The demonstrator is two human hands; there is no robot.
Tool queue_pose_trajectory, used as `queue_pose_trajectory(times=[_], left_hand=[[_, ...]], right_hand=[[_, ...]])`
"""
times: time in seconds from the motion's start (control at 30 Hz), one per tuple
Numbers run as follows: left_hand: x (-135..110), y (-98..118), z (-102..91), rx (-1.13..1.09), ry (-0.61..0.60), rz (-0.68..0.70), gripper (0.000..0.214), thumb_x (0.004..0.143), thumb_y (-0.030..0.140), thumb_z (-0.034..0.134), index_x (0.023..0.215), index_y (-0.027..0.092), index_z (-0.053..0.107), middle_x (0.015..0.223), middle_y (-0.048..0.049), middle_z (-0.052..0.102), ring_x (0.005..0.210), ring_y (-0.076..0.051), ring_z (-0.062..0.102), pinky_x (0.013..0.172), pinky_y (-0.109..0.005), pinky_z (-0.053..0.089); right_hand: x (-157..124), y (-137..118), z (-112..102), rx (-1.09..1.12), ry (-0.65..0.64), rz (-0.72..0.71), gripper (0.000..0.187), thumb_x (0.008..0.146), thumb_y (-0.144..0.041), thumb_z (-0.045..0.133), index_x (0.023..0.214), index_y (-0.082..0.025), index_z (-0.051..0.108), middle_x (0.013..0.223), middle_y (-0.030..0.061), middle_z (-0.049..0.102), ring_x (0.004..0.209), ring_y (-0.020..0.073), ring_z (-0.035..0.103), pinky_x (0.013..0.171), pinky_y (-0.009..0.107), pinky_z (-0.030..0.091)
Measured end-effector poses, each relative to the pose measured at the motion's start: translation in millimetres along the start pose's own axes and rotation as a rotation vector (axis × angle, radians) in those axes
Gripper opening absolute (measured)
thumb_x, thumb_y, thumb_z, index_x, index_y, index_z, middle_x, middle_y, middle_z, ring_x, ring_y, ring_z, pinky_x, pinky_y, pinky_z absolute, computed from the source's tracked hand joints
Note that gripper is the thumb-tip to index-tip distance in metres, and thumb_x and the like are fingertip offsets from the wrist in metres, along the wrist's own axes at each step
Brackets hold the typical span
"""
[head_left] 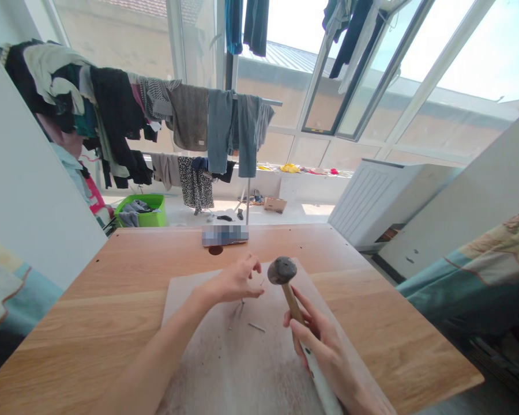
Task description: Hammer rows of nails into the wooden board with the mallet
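Hammer: dark grey rounded head, scuffed, on a wooden neck w/ a pale whitish grip lower down. My R fingers wrap the shaft approx mid-way. Head points up & away from me, off the board, just R of the nail. Nail: thin, small, upright, tip on the board, pinched betw. my L fingers. A loose nail lies flat a bit nearer me. Board: pale grey, scuffed, flat on the table.
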State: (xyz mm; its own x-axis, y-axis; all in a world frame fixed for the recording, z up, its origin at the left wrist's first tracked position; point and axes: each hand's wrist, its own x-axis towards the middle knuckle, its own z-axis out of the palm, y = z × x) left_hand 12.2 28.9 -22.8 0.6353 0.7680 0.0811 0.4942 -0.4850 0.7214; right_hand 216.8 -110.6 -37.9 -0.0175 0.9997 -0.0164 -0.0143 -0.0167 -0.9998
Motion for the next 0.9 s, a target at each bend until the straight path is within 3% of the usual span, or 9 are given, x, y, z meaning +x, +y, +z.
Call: queue_pose_trajectory(times=[0.1, 0.17, 0.3, 0.37, 0.5, 0.6, 0.67, 0.73, 0.9], left_hand=[[-12.8, 24.9, -11.1, 0.298, -0.222, -0.003, 0.023, 0.065, 0.030, 0.078, 0.082, 0.021, 0.065, 0.097, -0.0029, 0.061, 0.078, -0.020, 0.061, 0.063, -0.028, 0.045], [-18.7, 40.3, -4.9, 0.425, -0.320, 0.040, 0.019, 0.062, 0.030, 0.079, 0.072, 0.020, 0.066, 0.087, -0.0046, 0.063, 0.072, -0.022, 0.060, 0.057, -0.030, 0.041], [-20.2, 56.9, 21.1, 0.540, -0.375, 0.173, 0.014, 0.063, 0.023, 0.078, 0.061, 0.016, 0.066, 0.076, -0.0090, 0.065, 0.058, -0.022, 0.058, 0.046, -0.033, 0.032], [-17.9, 56.8, 23.6, 0.517, -0.355, 0.197, 0.010, 0.064, 0.018, 0.076, 0.060, 0.016, 0.067, 0.071, -0.0083, 0.065, 0.056, -0.021, 0.058, 0.045, -0.032, 0.030], [-11.2, 38.3, -1.3, 0.261, -0.243, 0.097, 0.007, 0.066, 0.012, 0.069, 0.066, 0.018, 0.066, 0.065, -0.0008, 0.064, 0.060, -0.017, 0.059, 0.050, -0.026, 0.036], [-4.5, 9.8, -18.4, -0.054, -0.084, 0.032, 0.018, 0.073, 0.012, 0.064, 0.089, 0.018, 0.069, 0.072, 0.0019, 0.067, 0.066, -0.014, 0.062, 0.060, -0.023, 0.044], [0.0, -10.6, -18.9, -0.204, 0.017, 0.020, 0.026, 0.077, 0.017, 0.064, 0.102, 0.018, 0.069, 0.075, 0.0012, 0.069, 0.071, -0.014, 0.063, 0.068, -0.024, 0.048], [3.4, -27.5, -12.7, -0.271, 0.079, 0.012, 0.022, 0.079, 0.023, 0.066, 0.099, 0.017, 0.072, 0.078, -0.0006, 0.070, 0.073, -0.014, 0.063, 0.070, -0.024, 0.048], [5.0, -42.7, -1.1, -0.270, 0.056, 0.008, 0.012, 0.074, 0.023, 0.066, 0.083, 0.016, 0.072, 0.075, -0.0004, 0.068, 0.069, -0.013, 0.057, 0.062, -0.022, 0.044]], right_hand=[[0.9, 0.6, -2.1, 0.044, 0.069, -0.004, 0.066, 0.090, -0.046, 0.068, 0.149, -0.026, 0.048, 0.086, -0.0005, 0.064, 0.036, 0.0024, 0.043, 0.031, 0.016, 0.038], [1.1, 1.3, -3.1, 0.073, 0.092, -0.002, 0.067, 0.089, -0.047, 0.069, 0.149, -0.025, 0.048, 0.086, -0.0007, 0.064, 0.036, 0.0025, 0.042, 0.030, 0.016, 0.039], [0.6, 0.6, -3.0, 0.073, 0.093, 0.006, 0.069, 0.089, -0.047, 0.069, 0.151, -0.026, 0.045, 0.085, -0.0008, 0.064, 0.035, 0.0026, 0.043, 0.030, 0.016, 0.040], [0.3, -1.4, -2.0, 0.060, 0.083, 0.005, 0.068, 0.089, -0.047, 0.068, 0.151, -0.027, 0.046, 0.085, -0.0006, 0.064, 0.035, 0.0026, 0.043, 0.030, 0.016, 0.039], [0.0, -4.4, -0.2, 0.053, 0.072, -0.015, 0.067, 0.089, -0.048, 0.068, 0.149, -0.026, 0.049, 0.085, -0.0007, 0.063, 0.036, 0.0032, 0.042, 0.029, 0.017, 0.038], [-0.1, -2.6, -1.0, 0.054, 0.080, -0.011, 0.069, 0.090, -0.048, 0.067, 0.151, -0.026, 0.046, 0.085, -0.0006, 0.064, 0.036, 0.0033, 0.042, 0.030, 0.017, 0.039], [-0.3, -0.2, -2.1, 0.037, 0.084, -0.001, 0.071, 0.089, -0.048, 0.068, 0.152, -0.025, 0.045, 0.085, 0.0004, 0.065, 0.036, 0.0036, 0.044, 0.030, 0.018, 0.039], [-0.6, 1.6, -2.8, 0.020, 0.087, 0.000, 0.072, 0.089, -0.049, 0.068, 0.152, -0.024, 0.044, 0.086, 0.0007, 0.066, 0.035, 0.0034, 0.045, 0.030, 0.017, 0.039], [0.2, 1.3, -1.9, 0.028, 0.073, -0.020, 0.067, 0.091, -0.048, 0.066, 0.152, -0.027, 0.046, 0.085, -0.0008, 0.063, 0.035, 0.0019, 0.042, 0.030, 0.016, 0.037]])
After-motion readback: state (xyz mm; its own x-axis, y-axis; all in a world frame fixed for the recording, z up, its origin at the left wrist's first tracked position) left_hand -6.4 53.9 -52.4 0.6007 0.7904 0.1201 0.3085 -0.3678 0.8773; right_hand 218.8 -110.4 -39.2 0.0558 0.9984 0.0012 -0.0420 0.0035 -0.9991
